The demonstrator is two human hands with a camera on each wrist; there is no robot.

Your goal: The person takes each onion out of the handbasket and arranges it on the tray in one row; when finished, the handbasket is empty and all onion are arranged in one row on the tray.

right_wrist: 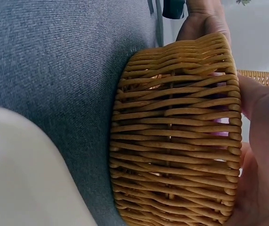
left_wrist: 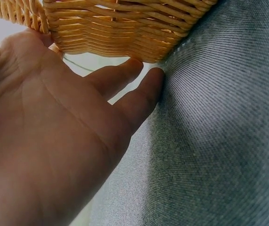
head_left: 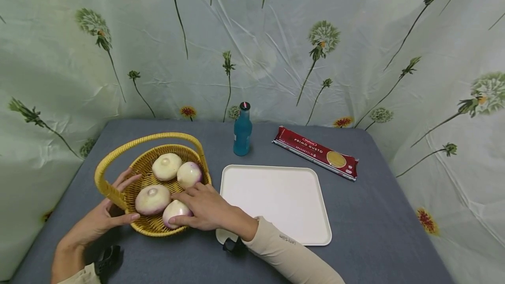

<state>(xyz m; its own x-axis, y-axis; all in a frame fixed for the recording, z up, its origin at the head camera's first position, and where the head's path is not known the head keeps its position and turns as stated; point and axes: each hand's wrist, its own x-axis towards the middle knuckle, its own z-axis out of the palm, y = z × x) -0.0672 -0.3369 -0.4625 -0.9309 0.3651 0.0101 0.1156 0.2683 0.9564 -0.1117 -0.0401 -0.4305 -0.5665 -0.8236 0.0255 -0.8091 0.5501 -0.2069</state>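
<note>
Hands: right hand (head_left: 207, 209) grips front onion (head_left: 175, 211), left hand (head_left: 103, 214) flat against basket (head_left: 151, 227) | risk: lifted onion snags rim, tips basket, others roll onto tabletop (head_left: 375, 231)

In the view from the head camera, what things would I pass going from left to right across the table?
Left hand → yellow wicker basket holding onions → right hand reaching into it → blue bottle → white tray → red spaghetti packet.

Right hand (head_left: 207, 209) grips a turnip (head_left: 175, 211) in the basket (head_left: 106, 185).
</note>
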